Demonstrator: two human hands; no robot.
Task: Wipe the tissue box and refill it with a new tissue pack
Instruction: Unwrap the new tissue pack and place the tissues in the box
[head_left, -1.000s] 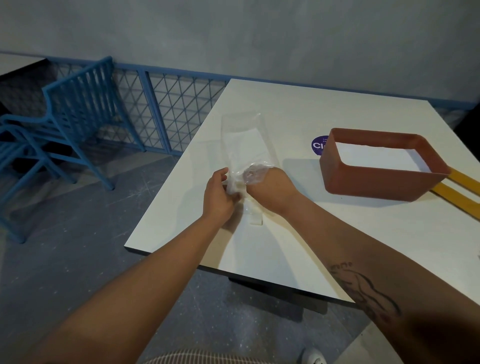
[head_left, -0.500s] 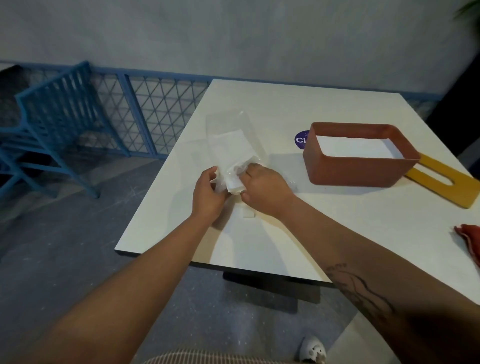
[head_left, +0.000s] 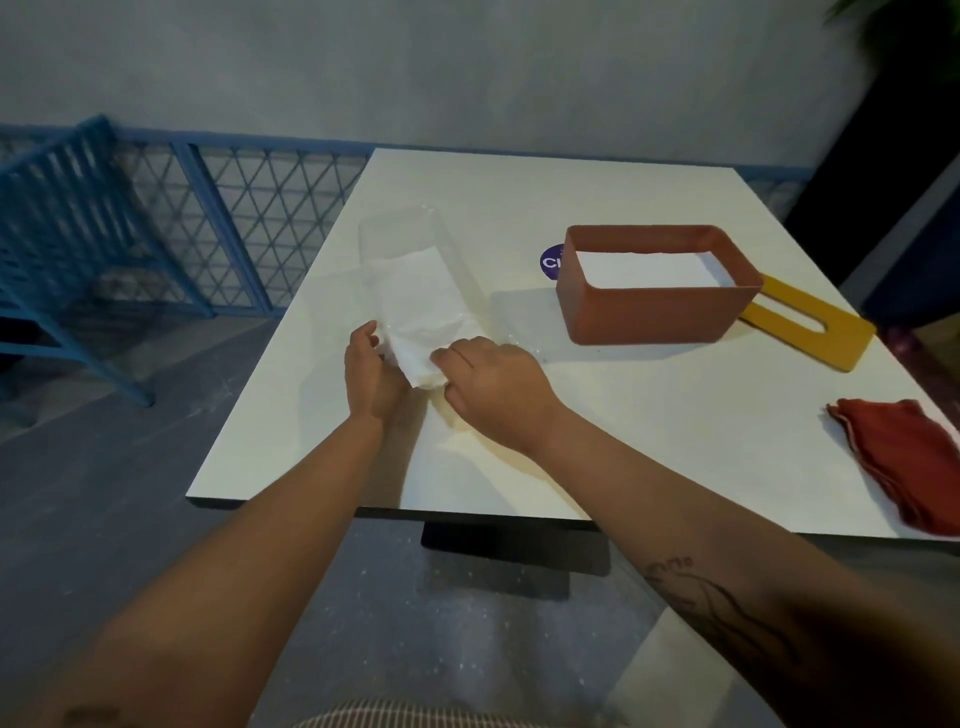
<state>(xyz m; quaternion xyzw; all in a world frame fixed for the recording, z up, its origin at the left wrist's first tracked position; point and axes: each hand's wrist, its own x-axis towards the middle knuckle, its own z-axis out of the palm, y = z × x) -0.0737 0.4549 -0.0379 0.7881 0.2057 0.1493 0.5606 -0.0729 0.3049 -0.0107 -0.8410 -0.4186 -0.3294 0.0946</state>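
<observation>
On table (head_left: 675, 415): tissue pack (head_left: 415, 296) left of tissue box (head_left: 644, 317); lid (head_left: 810, 322) right.

tissue box (head_left: 649, 312) terracotta | lid (head_left: 810, 325) yellow | cloth (head_left: 904, 457) rust-red

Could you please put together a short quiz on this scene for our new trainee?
1. True or false: the left hand and the right hand both grip the tissue pack.
2. Where does the yellow lid lie? A: on top of the tissue box; B: flat on the table, partly behind the box; C: on the floor.
3. Fill in: the red cloth lies to the ___ of the right hand.
Key: 1 true; 2 B; 3 right.
</observation>
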